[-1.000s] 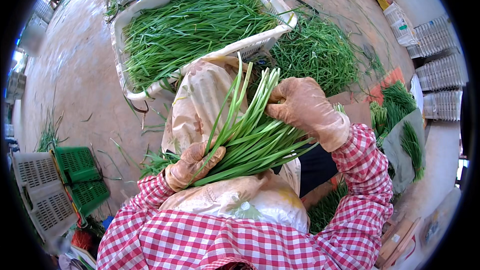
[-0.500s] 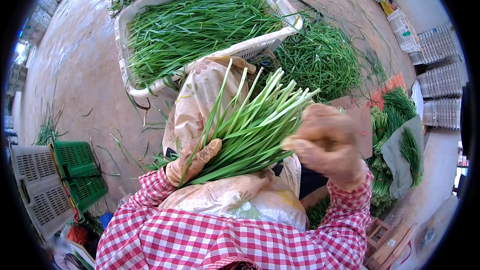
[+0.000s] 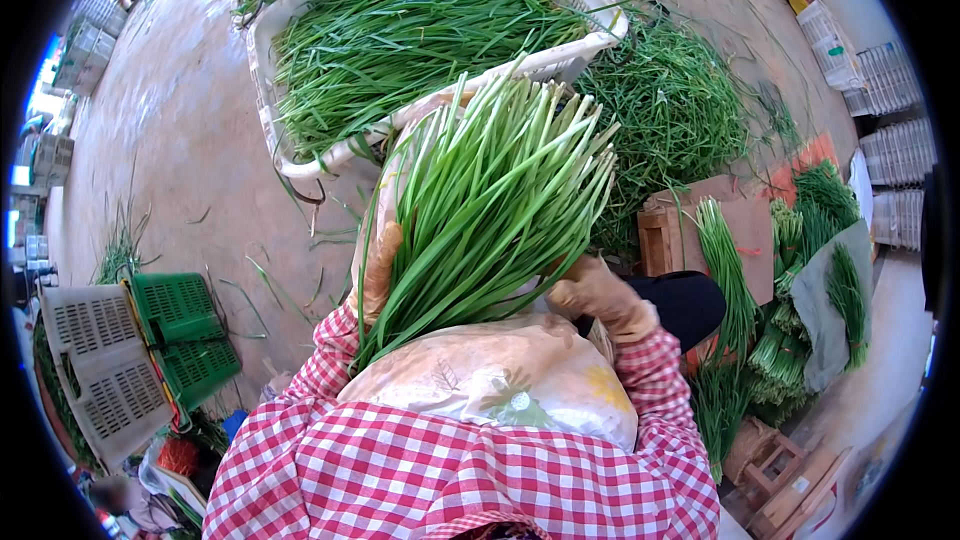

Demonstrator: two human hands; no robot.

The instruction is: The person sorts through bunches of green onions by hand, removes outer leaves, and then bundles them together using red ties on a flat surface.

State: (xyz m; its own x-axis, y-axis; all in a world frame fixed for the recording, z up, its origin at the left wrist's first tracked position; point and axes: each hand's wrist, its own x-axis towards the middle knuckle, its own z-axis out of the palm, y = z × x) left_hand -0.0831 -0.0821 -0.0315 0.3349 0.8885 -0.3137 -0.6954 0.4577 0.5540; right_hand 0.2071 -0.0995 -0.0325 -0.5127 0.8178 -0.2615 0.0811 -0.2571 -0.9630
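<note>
The two hands are staying apart, one on each side of the bunch: the left hand (image 3: 378, 275) is cupping its left edge, and the right hand (image 3: 602, 298) is tucking in at its lower right. The inner fingers of both are hiding behind the leaves, so how firmly either is closing I cannot tell. Half a second ago the right hand was a blur off the bunch's right side; now it is sitting low against it, nearer the body, and the bunch of greens (image 3: 490, 210) is showing more of its spread. That is probably giving the greens support from both sides, which looks like gathering work. The bunch is lying tilted above the apron (image 3: 480, 370), in front of the belly. Its pale cut ends (image 3: 575, 110) are pointing up and away toward the crate, a little to the right, while its leaf tips (image 3: 375, 340) are trailing back to the lower left; the long axis is running on that slant. Further out, the white crate (image 3: 266, 105) is holding more greens, a loose heap (image 3: 670, 100) is lying to its right, and a slim bundle (image 3: 725, 260) is resting on cardboard (image 3: 754, 280) near tied bundles (image 3: 785, 365).
</note>
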